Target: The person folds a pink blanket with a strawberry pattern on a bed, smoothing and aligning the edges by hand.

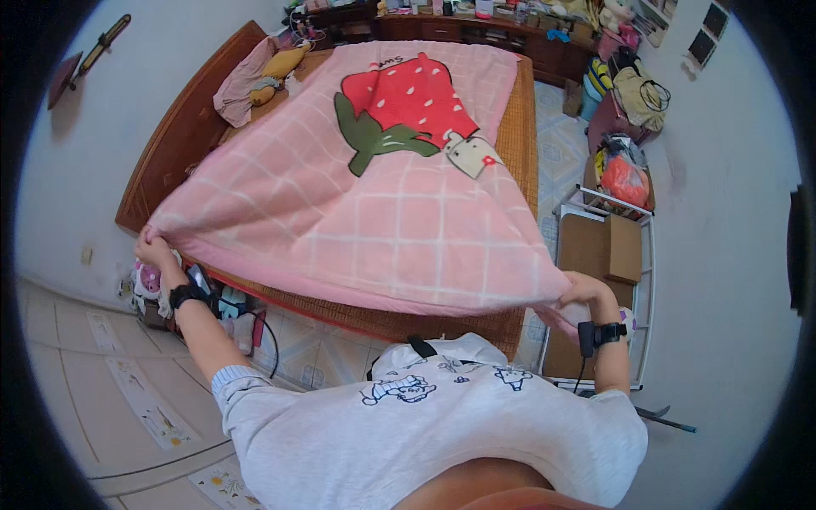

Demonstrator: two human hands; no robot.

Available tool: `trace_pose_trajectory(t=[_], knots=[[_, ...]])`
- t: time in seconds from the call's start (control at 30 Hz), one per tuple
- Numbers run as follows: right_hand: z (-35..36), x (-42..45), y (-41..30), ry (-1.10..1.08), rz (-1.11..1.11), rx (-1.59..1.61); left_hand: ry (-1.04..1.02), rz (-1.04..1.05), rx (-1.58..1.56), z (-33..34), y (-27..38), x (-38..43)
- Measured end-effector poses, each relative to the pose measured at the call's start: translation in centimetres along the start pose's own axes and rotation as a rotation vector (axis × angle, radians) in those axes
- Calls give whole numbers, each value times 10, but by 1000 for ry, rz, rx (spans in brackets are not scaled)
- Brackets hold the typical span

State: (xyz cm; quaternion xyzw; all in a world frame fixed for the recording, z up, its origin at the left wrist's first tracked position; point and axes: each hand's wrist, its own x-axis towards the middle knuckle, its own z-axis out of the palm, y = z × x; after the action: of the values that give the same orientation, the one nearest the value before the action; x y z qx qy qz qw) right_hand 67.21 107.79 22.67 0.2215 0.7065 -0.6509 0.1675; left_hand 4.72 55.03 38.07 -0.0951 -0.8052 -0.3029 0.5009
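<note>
A pink blanket (408,210) with a white grid, a red strawberry and green leaves is spread over a bed and pulled taut toward me. My left hand (153,247) grips its near left corner beside the end of the wooden headboard (185,121). At the right, my right hand (583,290) holds the near right corner, with some cloth hanging below the fingers. The near edge is raised between my hands, above the woven bed mat (446,322). Both wrists wear black straps with small devices. A yellow plush toy (284,62) and a pink pillow (239,89) lie by the headboard.
A white metal frame holding cardboard (583,245) stands along the right wall, with bags and a box (625,182) farther back. A cluttered wooden desk (440,29) runs behind the bed. At the lower left are a cabinet (76,382) and a black cable (274,341).
</note>
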Motion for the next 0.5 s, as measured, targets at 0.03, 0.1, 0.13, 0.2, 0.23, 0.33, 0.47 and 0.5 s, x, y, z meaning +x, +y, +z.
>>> trace_pose_trajectory(t=[0.03,0.1,0.13,0.2,0.23,0.33,0.47,0.5], knots=[[9,-4,0,12,58,40,-37,-68,-15,-2,-7,-17],[25,-4,11,117,78,8,-50,-310,-114,6,-39,-56],[29,0,17,137,80,7,-94,-363,-33,10,-64,-69],[47,9,11,156,90,14,-167,-427,53,21,-106,-86],[59,12,-2,205,92,-4,-187,-436,62,26,-124,-91],[80,25,-35,312,113,-101,-332,-509,-389,64,-171,-77],[113,38,-84,517,202,-90,-428,-43,-322,140,-189,-6],[119,44,-90,620,242,-158,-496,-42,-442,156,-181,20]])
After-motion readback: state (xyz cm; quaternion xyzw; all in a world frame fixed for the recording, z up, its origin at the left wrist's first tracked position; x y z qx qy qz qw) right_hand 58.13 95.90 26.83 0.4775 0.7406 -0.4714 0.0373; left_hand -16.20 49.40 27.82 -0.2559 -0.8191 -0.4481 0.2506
